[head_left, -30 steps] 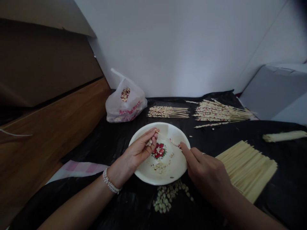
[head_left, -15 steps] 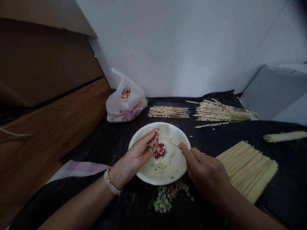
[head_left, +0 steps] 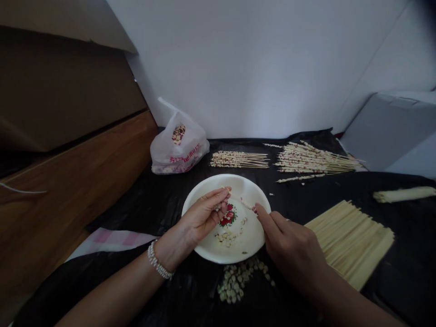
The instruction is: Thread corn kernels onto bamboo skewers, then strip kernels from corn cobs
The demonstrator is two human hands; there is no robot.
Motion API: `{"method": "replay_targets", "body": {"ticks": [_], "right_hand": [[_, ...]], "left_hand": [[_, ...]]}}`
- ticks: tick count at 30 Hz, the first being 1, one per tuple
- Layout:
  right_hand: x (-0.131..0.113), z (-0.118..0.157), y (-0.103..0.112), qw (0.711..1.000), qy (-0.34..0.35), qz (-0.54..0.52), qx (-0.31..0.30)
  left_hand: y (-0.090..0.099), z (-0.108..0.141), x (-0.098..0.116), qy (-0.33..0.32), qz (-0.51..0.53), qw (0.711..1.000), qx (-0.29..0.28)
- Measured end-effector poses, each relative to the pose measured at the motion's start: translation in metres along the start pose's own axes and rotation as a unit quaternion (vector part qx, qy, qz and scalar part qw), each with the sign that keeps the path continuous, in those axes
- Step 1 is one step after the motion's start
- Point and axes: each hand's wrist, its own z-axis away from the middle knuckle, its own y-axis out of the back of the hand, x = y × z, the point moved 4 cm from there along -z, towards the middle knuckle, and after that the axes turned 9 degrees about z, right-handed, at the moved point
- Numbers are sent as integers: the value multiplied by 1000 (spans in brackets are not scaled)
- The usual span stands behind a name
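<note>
My right hand [head_left: 289,236] is closed around one end of a thin skewer [head_left: 247,204], partly strung with small pale and reddish pieces, over the right side of a white bowl [head_left: 255,184]. My left hand [head_left: 207,209] is over the bowl's left side, thumb and forefinger pinched at the skewer's far end. Several small pale pieces [head_left: 218,207] show in its curled fingers. More loose pieces [head_left: 226,238] lie in the bowl, below a printed red flower. How far the skewer's tip goes past my left fingertips is hard to make out.
Behind the bowl are a plastic bag [head_left: 180,150], a small row of loaded skewers [head_left: 238,159] and a bigger pile [head_left: 306,159]. Bare sticks [head_left: 354,240] lie at right, near a pale wrapped bundle [head_left: 405,194]. Greenish pieces [head_left: 233,284] lie in front on black sheeting.
My left fingertips have shifted slightly right and down along the skewer, closer to my right hand. The right hand has barely moved.
</note>
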Motion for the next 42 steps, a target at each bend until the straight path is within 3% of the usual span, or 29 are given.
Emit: {"method": "replay_targets", "body": {"ticks": [7,13,22,26,30,34,42], "right_hand": [[0,0,1,1000,11,3,3],[-1,-1,2,1000,7,3,4],[2,-2,3,1000,4,18,11],[1,-2,1,1000,4,19,10],[1,-1,-1,1000,0,14,3],[2,-1,-2,1000,-3,3,-2],[2,-1,-2,1000,-3,-4,-4]], "left_hand": [[-3,4,-5,29,-30,998,-48],[-4,5,-4,-6,-75,997,-35],[-7,8,-7,0,-113,991,-77],[-7,7,-5,-17,-78,995,-54],[-3,3,-6,10,-10,999,-49],[-2,2,-7,31,-13,997,-72],[-4,5,-2,7,-13,999,-31]]}}
